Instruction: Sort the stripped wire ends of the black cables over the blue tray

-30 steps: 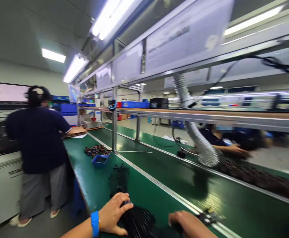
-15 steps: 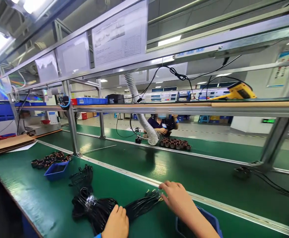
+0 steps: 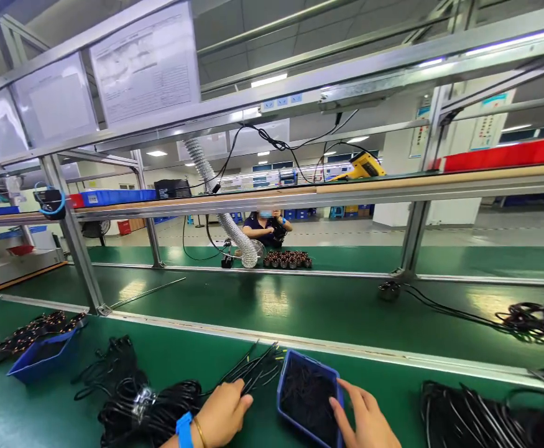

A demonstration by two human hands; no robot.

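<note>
My left hand (image 3: 222,410), with a blue wristband, is closed over the black cables (image 3: 253,367) near their thin ends, whose tips look light or yellow. The rest of this cable bundle (image 3: 145,407) lies to its left, gathered by a clear, shiny wrap. My right hand (image 3: 365,414) is at the right rim of a small blue bin (image 3: 285,407). Its thumb and forefinger are apart, the forefinger touching the rim and the thumb reaching over the inside. Dark, thin pieces (image 3: 306,392) fill the bin; their kind is hard to make out.
Another blue bin (image 3: 43,358) stands at left beside dark round parts with copper-coloured spots (image 3: 33,333). More black cables (image 3: 477,414) lie at right. A metal upright (image 3: 73,249) and shelf (image 3: 262,205) rise ahead. Beyond, a person (image 3: 265,230) sits behind more round parts (image 3: 288,259).
The view has swung right. My right hand has moved from the cable tips to the blue bin, which now sits close to the cable ends. My left hand has shifted along the cables toward their tips.
</note>
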